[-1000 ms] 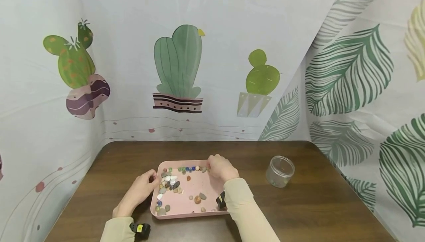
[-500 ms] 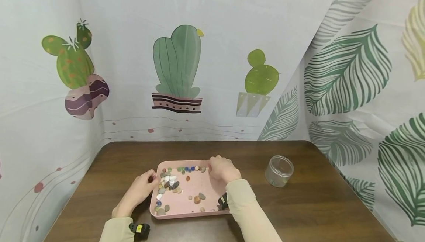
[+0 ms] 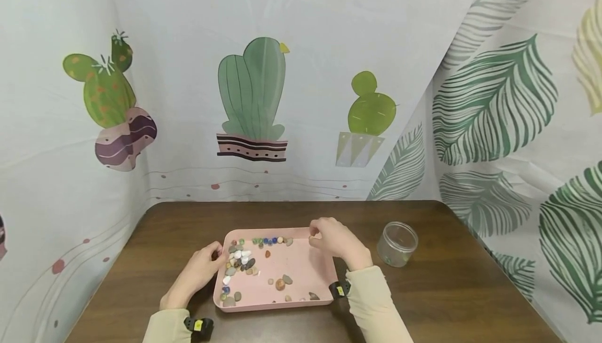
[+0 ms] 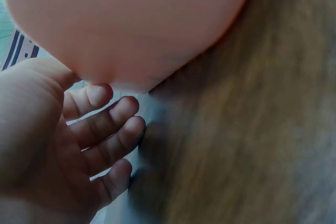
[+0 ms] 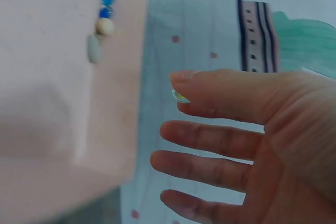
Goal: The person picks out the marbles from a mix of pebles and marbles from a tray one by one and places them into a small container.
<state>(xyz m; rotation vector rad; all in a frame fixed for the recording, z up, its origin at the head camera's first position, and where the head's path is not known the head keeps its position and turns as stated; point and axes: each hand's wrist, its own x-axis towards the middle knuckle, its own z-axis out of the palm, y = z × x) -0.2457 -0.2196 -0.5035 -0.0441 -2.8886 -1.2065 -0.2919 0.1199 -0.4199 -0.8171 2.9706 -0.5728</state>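
A pink tray (image 3: 297, 269) with stones and glass marbles lies on the table. My left hand (image 3: 201, 269) holds the tray's left rim; in the left wrist view the hand (image 4: 79, 129) has its thumb at the edge and its loosely curled fingers by the outer wall. Over the tray's far right corner hovers my right hand (image 3: 339, 239). Its thumb and index finger pinch a small clear marble with a yellow-green streak (image 5: 180, 96), while the other fingers extend loosely. To the right stands a clear round jar (image 3: 397, 243), with something greenish at its bottom.
Stones (image 3: 245, 259) cluster at the tray's left side. A row of marbles (image 3: 265, 241) runs along the far wall, and a brown stone (image 3: 280, 284) lies nearer the front. The wooden table (image 3: 451, 280) extends right of the jar, with a printed curtain (image 3: 188, 71) behind.
My right hand has lifted from the tray's far right corner and moved right, now with a marble between thumb and index finger. The left hand stays at the rim.
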